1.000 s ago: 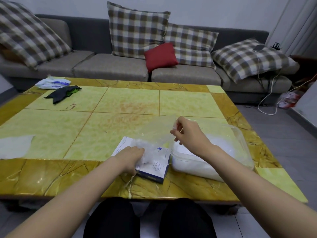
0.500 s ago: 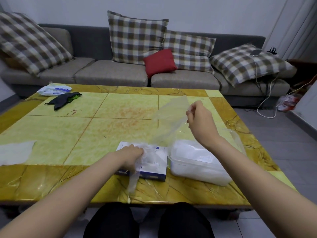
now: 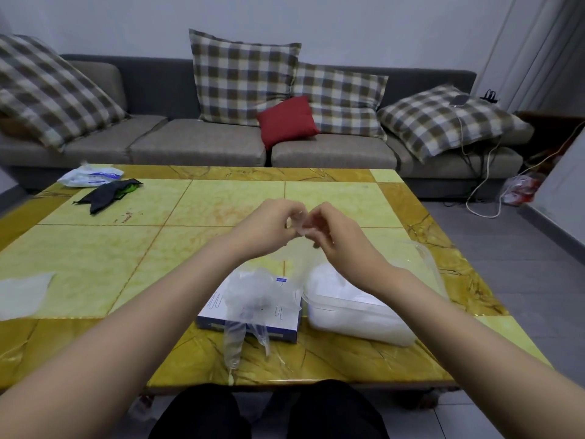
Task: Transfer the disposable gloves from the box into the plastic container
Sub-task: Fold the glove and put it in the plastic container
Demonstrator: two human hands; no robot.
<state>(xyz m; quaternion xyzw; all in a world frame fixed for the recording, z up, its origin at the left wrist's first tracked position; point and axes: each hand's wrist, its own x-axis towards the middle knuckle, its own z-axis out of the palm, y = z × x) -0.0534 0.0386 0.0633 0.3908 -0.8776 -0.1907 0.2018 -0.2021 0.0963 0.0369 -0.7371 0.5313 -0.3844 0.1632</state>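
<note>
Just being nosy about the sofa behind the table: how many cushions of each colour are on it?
Checked cushions: 4
Red cushion: 1
Total: 5

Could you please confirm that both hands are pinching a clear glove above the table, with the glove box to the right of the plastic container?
Not quite: the head view shows the glove box lying left of the plastic container, not right. The left hand and right hand do pinch the clear glove above the table.
</note>
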